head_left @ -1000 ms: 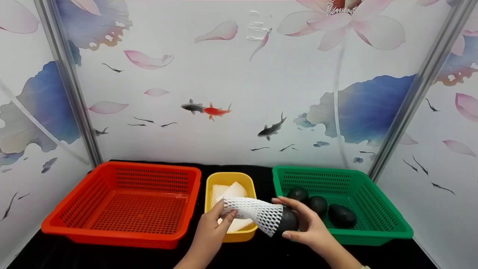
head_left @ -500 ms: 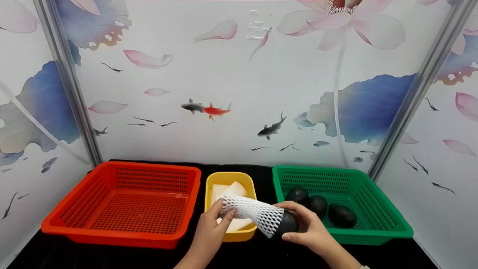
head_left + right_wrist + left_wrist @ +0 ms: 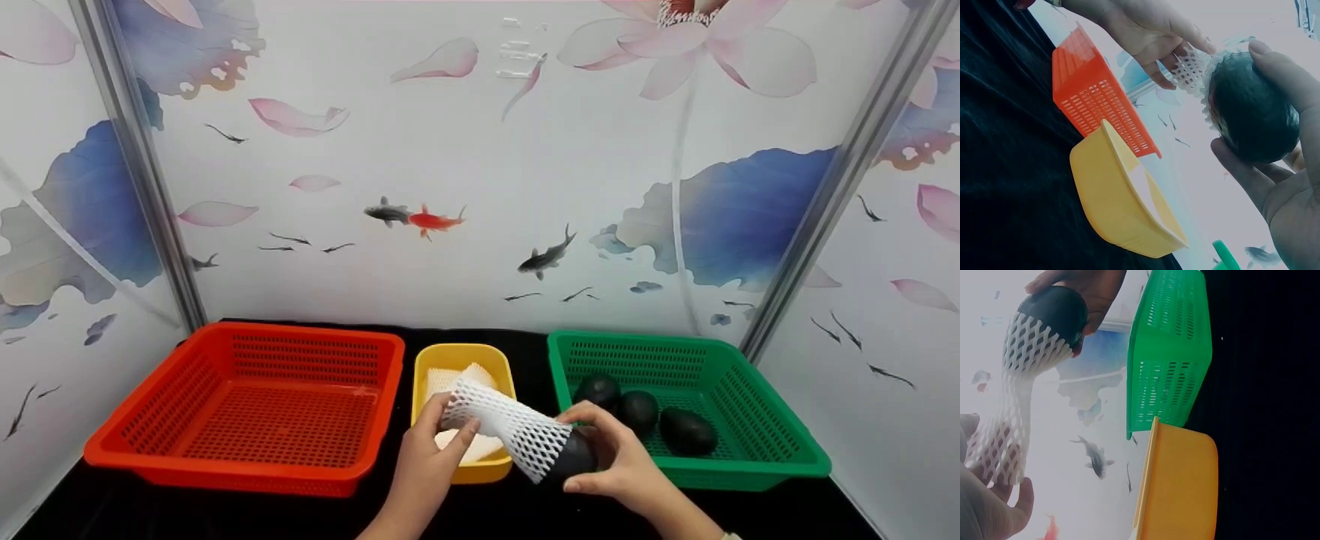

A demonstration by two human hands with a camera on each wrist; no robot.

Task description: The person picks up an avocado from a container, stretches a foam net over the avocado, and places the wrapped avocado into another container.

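A dark avocado [image 3: 1255, 107] sits partly inside a white foam net sleeve [image 3: 510, 424], its bare end toward the right. My right hand [image 3: 619, 457] grips that bare end between thumb and fingers. At the sleeve's loose left end, my left hand [image 3: 431, 457] holds the mesh, with fingers inside the opening and the thumb outside, as the left wrist view shows. The sleeve stretches wide over the fruit and narrows in its middle. Both hands are raised in front of the yellow basket [image 3: 480, 472], which has more white foam sleeves [image 3: 480, 448] in it.
On the right, a green basket [image 3: 780, 469] holds several dark avocados [image 3: 688, 433]. A red basket [image 3: 225, 480] stands on the left, its perforated floor showing. Black cloth [image 3: 1010, 169] covers the table, and a printed white panel [image 3: 465, 292] rises behind.
The sleeve and avocado have tilted, the left end rising slightly and the fruit end dropping. The right fingers have shifted a little on the avocado. The baskets have not moved.
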